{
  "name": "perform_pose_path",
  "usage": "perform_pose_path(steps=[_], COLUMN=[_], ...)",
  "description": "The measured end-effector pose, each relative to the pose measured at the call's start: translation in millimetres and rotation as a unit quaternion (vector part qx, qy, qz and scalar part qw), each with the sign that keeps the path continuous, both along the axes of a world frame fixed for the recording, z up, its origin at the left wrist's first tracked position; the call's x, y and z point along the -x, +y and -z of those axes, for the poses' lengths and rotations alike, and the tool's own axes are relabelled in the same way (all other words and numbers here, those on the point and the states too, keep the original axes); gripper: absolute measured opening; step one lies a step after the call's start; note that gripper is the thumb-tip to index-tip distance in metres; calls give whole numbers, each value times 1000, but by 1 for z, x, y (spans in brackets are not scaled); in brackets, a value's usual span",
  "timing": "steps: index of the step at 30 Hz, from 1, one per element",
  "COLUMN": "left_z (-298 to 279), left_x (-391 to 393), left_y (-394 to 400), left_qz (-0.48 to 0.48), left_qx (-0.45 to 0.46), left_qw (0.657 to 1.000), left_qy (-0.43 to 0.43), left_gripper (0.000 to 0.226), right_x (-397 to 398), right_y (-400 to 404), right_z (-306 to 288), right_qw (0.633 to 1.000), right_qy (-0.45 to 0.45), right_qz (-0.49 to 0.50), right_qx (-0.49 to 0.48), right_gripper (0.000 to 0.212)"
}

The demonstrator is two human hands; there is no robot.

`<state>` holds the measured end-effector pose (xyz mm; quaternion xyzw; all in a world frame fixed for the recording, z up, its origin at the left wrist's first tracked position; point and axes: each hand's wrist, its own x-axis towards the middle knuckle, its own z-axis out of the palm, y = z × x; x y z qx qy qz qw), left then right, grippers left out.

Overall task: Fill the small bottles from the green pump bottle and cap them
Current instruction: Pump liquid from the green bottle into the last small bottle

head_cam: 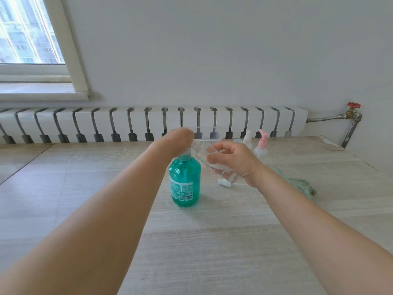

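Note:
The green pump bottle (184, 182) stands upright in the middle of the table. My left hand (173, 141) rests on top of its pump head, which is mostly hidden under the palm. My right hand (232, 161) holds a small clear bottle (202, 151), tilted with its mouth toward the pump's spout. A white cap (223, 182) lies on the table under my right hand. Two more small bottles stand further back: one with a white top (247, 138) and one with a pink pump (262, 143).
A clear plastic box (209, 134) sits behind the hands near the table's far edge. A green cloth (299, 185) lies to the right. The wooden table (106, 188) runs along a white radiator (148, 122), with a red-handled valve (353, 105) at right.

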<state>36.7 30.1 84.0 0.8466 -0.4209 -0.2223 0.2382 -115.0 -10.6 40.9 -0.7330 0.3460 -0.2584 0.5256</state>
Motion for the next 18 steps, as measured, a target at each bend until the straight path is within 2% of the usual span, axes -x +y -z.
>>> perform_pose_path(steps=[3, 11, 15, 18], left_z=[1, 5, 5, -2], left_x=[1, 0, 0, -3], left_y=[-2, -1, 0, 6], left_qz=[11, 9, 12, 13], left_qx=[4, 23, 19, 19], left_qw=[1000, 1000, 1000, 1000], left_qy=[0, -11, -12, 14], left_gripper=[43, 45, 37, 49], right_x=[-1, 4, 3, 3], right_y=[1, 5, 6, 5], right_z=[3, -3, -3, -5], right_qw=[1000, 1000, 1000, 1000], right_qy=[6, 17, 15, -7], right_qz=[7, 0, 8, 3], right_qx=[3, 19, 15, 3], right_gripper=[38, 39, 39, 35])
